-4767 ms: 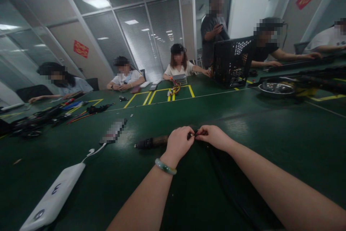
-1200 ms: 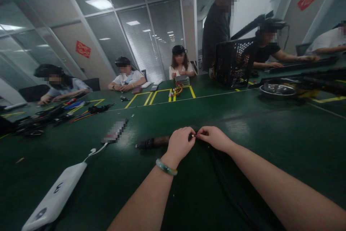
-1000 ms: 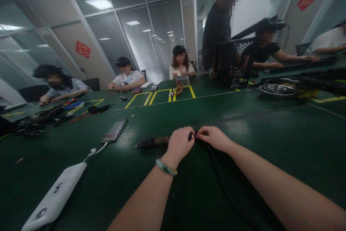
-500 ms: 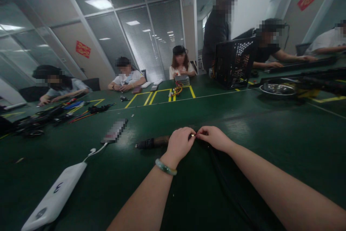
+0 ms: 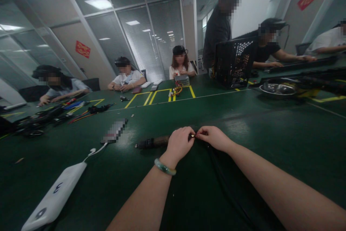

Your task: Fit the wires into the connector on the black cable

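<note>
Low on the green table lies what looks like an electric screwdriver point(image 5: 159, 141), with a dark brown body, a black ridged collar and a thin tip pointing left. My left hand point(image 5: 180, 141), a green bangle on its wrist, is closed over the tool's rear end. A small brass-coloured piece point(image 5: 193, 136) shows by its fingertips. My right hand point(image 5: 212, 137) pinches right beside that piece, its fingertips almost meeting the left ones. Whatever sits in this pinch is hidden. From under the right hand a black cable point(image 5: 220, 173) runs down toward me.
A white power bank point(image 5: 56, 195) is wired to a phone point(image 5: 116, 131) on the left. Beyond are tangled cables point(image 5: 35, 117), a power supply point(image 5: 182, 79), a black computer case point(image 5: 234, 63) and a metal bowl point(image 5: 278, 89). Several people are around the table.
Both hands stay almost where they were, with only a tiny shift of the left wrist. The standing person in the background has leaned slightly to the right.
</note>
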A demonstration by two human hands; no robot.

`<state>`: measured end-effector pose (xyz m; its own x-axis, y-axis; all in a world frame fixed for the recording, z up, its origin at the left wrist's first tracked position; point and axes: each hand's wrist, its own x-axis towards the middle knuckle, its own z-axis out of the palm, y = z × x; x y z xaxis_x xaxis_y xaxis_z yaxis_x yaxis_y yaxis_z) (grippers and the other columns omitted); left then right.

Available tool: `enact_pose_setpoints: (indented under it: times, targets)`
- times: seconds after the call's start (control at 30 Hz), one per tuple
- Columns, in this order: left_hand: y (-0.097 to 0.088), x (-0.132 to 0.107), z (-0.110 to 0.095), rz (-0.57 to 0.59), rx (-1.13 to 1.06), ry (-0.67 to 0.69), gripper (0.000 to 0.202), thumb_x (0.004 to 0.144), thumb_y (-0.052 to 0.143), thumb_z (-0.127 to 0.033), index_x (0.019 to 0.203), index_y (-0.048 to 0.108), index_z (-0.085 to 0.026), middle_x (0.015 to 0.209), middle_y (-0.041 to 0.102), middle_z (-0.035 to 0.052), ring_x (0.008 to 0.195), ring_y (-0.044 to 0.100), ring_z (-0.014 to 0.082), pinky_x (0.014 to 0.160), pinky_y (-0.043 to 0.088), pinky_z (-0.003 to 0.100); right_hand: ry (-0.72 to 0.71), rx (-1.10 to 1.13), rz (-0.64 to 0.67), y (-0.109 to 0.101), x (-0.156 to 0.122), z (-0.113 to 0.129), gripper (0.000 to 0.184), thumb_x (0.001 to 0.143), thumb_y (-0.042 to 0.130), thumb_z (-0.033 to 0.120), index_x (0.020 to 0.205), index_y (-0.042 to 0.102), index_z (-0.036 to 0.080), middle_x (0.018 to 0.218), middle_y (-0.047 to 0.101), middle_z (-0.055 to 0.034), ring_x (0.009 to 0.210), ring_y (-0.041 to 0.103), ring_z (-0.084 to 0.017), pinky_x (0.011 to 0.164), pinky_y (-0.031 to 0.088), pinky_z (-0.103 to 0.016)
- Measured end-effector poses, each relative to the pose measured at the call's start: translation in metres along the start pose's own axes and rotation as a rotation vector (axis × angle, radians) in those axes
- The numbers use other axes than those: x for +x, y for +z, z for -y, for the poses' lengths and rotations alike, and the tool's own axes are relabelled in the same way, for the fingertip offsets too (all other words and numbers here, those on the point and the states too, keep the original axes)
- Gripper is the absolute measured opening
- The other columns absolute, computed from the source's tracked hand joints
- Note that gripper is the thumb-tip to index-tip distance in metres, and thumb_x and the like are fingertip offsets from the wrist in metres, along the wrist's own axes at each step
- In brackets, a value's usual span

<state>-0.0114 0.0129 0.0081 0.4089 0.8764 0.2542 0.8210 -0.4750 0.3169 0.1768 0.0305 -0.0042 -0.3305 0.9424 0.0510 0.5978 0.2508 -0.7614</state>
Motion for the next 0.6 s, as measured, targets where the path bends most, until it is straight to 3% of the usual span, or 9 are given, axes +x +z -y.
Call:
enact_pose_setpoints:
  times: [0.37, 0.6]
  targets:
    - [0.0026, -0.0014, 0.001, -0.063, -0.007, 0.038, 0.013, 0.09, 0.049, -0.027, 0.096, 0.06, -0.024, 0.098, 0.063, 0.0002, 0.093, 0.058, 0.0177, 0.085, 0.043, 0.033, -0.007, -0.018, 0.0, 0.0006, 0.0011, -0.0022, 0.018, 0.083, 0.059, 0.034, 0.088, 0.071, 0.021, 0.084, 0.07, -0.0007, 0.074, 0.063, -0.016, 0.066, 0.044, -0.025]
    - [0.0002, -0.0007, -0.0033, -0.028, 0.016, -0.005, 0.013, 0.086, 0.055, -0.026, 0.098, 0.06, -0.023, 0.101, 0.063, 0.002, 0.094, 0.057, 0.0198, 0.087, 0.044, 0.035, -0.011, -0.016, 0.0, 0.0007, 0.0008, -0.0003, 0.018, 0.082, 0.06, 0.035, 0.087, 0.071, 0.021, 0.085, 0.071, -0.0012, 0.077, 0.063, -0.017, 0.068, 0.044, -0.026]
